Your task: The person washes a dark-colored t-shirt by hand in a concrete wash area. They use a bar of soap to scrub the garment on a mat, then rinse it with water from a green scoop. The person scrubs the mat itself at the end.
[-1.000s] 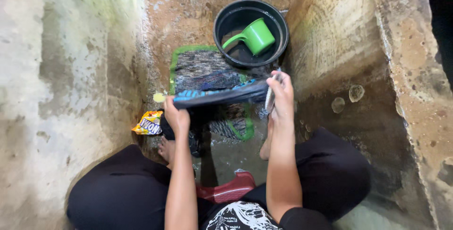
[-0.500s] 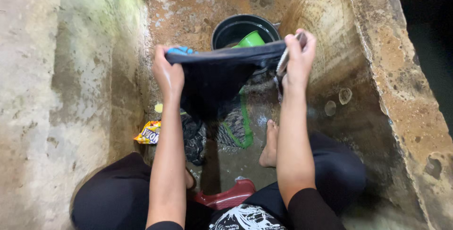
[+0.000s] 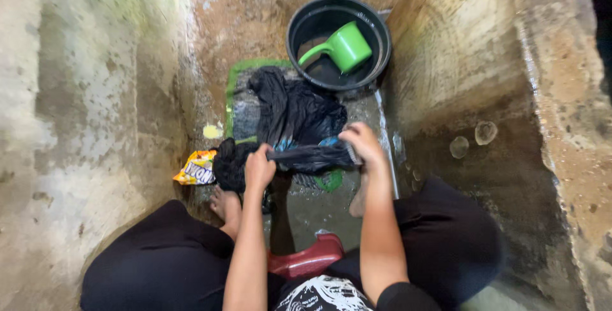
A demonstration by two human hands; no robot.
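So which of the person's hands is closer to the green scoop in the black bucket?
The right. The right hand grips the dark wet cloth just below the black bucket holding the green scoop. The left hand grips the cloth's other end, lower and further left.

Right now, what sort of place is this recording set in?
Probably a rough concrete wash area for hand laundry. Both hands hold a wet dark cloth over a wet floor, beside a black basin with a green scoop and a soap packet.

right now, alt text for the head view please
Both hands, left hand and right hand, grip a wet dark garment over a green-edged mat. Beyond it a black basin holds a green scoop.
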